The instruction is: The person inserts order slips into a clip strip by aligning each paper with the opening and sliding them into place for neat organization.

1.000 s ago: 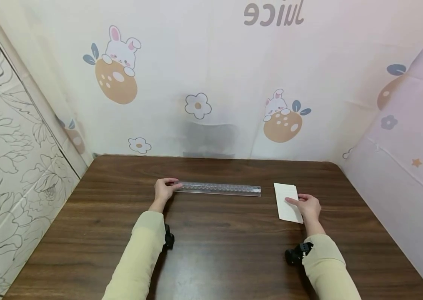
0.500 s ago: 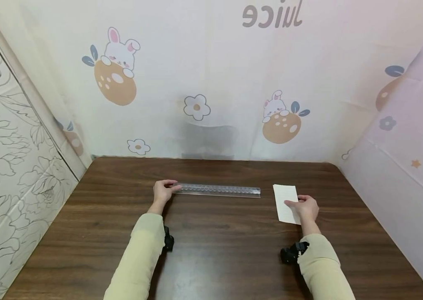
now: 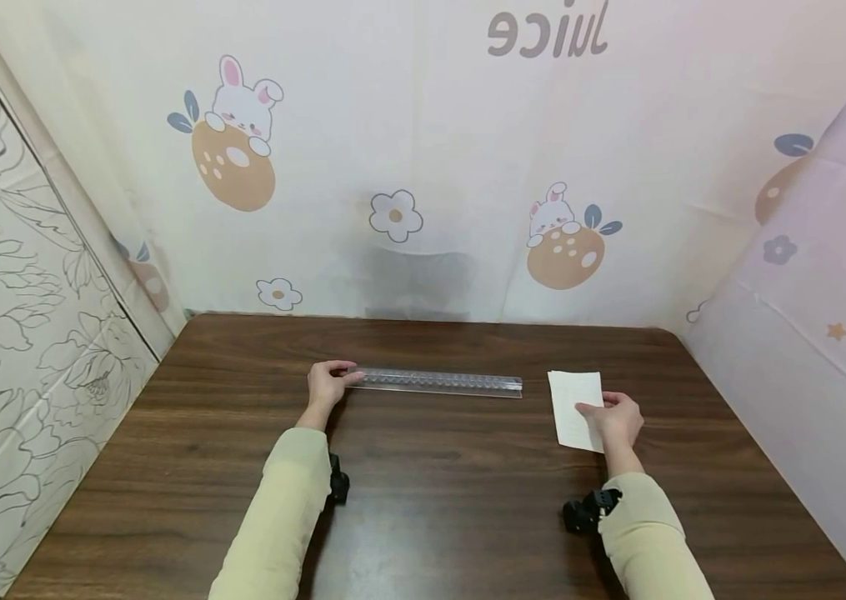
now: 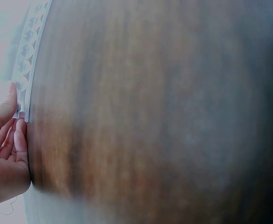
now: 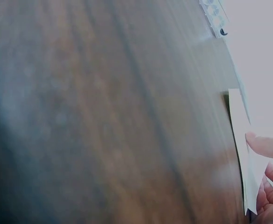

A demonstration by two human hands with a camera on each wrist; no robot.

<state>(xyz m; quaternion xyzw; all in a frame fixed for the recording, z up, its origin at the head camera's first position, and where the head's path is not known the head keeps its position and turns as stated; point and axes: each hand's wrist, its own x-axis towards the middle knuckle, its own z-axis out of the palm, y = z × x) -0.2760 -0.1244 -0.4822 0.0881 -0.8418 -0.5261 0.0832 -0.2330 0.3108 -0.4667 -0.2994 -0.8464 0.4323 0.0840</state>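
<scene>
My left hand (image 3: 327, 385) still pinches the left end of the clear ruler (image 3: 441, 382), which hasn't moved on the tabletop (image 3: 423, 517). My right hand (image 3: 615, 419) has nudged the white paper slip (image 3: 576, 398) slightly, fingers gripping its right edge.
</scene>
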